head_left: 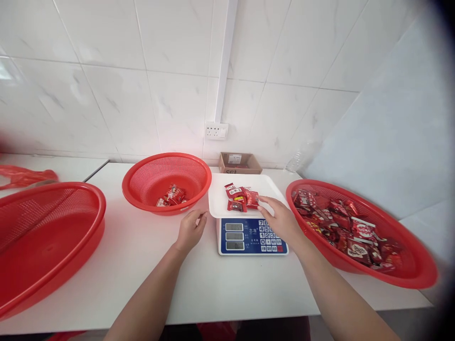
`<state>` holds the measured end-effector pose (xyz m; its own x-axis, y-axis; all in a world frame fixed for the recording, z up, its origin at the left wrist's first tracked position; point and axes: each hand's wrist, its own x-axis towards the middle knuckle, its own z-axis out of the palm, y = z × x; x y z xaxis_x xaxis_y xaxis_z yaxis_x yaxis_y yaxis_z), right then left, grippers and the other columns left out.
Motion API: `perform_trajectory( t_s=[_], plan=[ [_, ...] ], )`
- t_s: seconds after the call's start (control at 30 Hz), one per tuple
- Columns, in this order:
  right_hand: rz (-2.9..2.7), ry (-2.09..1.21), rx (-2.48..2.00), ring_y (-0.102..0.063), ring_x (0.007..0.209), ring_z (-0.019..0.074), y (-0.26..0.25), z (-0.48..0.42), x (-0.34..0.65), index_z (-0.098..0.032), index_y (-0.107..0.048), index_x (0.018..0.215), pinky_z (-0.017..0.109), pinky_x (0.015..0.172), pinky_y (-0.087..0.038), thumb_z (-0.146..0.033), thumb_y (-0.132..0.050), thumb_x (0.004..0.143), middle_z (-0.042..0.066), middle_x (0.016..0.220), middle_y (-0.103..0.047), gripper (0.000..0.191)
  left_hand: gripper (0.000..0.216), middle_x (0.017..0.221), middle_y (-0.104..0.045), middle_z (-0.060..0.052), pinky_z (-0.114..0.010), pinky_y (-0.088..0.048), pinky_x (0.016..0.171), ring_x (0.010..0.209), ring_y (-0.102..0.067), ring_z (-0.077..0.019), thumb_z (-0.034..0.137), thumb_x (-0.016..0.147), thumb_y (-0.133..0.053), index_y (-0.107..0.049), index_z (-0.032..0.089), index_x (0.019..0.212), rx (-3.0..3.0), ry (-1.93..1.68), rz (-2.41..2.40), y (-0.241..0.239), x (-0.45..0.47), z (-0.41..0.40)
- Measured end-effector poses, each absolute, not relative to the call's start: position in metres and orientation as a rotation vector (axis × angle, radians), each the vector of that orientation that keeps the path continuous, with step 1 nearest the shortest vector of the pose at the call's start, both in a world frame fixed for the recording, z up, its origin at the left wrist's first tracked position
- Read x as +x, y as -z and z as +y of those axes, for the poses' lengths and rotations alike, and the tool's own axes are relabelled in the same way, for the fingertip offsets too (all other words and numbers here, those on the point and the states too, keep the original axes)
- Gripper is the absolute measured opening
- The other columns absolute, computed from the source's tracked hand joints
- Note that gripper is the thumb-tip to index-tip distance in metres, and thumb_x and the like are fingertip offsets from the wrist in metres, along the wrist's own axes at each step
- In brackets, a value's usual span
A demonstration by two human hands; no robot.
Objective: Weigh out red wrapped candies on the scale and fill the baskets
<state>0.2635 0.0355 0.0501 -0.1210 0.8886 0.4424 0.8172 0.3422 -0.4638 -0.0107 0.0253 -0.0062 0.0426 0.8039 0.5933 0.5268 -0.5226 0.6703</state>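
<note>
On the white pan (220, 189) of a digital scale (253, 237) lies a small pile of red-wrapped snack packets (235, 192). My right hand (279, 218) reaches over the pan's right side, thumb and forefinger closed at the edge of a red snack packet (252, 199) in that pile. My left hand (192, 229) is above the table just left of the scale, fingers curled together and nothing visible in them. Behind it, a red mesh basket (142, 177) contains a few similar packets (172, 195). The readings on the scale's displays are too blurred to make out.
At right, a large red basket (419, 270) holds many wrapped packets (337, 220). Another red basket (46, 246) stands at left, near a red plastic bag (28, 176). A small cardboard box (240, 163) sits behind the scale, below a wall socket (216, 131).
</note>
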Motion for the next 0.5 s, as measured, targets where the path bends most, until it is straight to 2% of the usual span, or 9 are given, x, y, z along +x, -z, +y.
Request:
perform_trajectory(
  t_s=[0.17, 0.3, 0.5],
  plan=[
    [-1.815, -0.024, -1.552, -0.054, 0.109, 0.0256, -0.053, 0.014, 0.293, -0.022, -0.059, 0.111, 0.044, 0.093, -0.044, -0.043, -0.044, 0.084, 0.009, 0.115, -0.062, 0.037, 0.015, 0.079, -0.067, -0.002, -0.023, -0.049, 0.061, 0.072, -0.063, -0.0135, 0.023, 0.087, -0.046, -0.06, 0.021, 0.089, 2.059, -1.509, 1.378, 0.007, -0.012, 0.026],
    [-1.709, 0.091, -1.659, -0.057, 0.105, 0.0292, -0.049, -0.009, 0.334, -0.028, -0.059, 0.107, 0.048, 0.089, -0.045, -0.049, -0.042, 0.08, 0.009, 0.113, -0.062, 0.038, 0.015, 0.077, -0.068, -0.002, -0.023, -0.05, 0.063, 0.071, -0.063, -0.0133, 0.022, 0.087, -0.046, -0.06, 0.021, 0.09, 2.1, -1.54, 1.393, 0.007, -0.011, 0.025],
    [-1.478, -0.025, -2.162, -0.063, 0.083, 0.0382, -0.024, -0.035, 0.394, -0.035, -0.06, 0.099, 0.052, 0.068, -0.047, -0.058, -0.047, 0.065, 0.015, 0.098, -0.067, 0.043, 0.018, 0.094, -0.067, -0.008, -0.035, -0.046, 0.085, 0.09, -0.059, -0.0187, 0.02, 0.085, -0.048, -0.061, 0.019, 0.098, 2.173, -1.715, 1.467, -0.009, -0.026, 0.022]
  ],
)
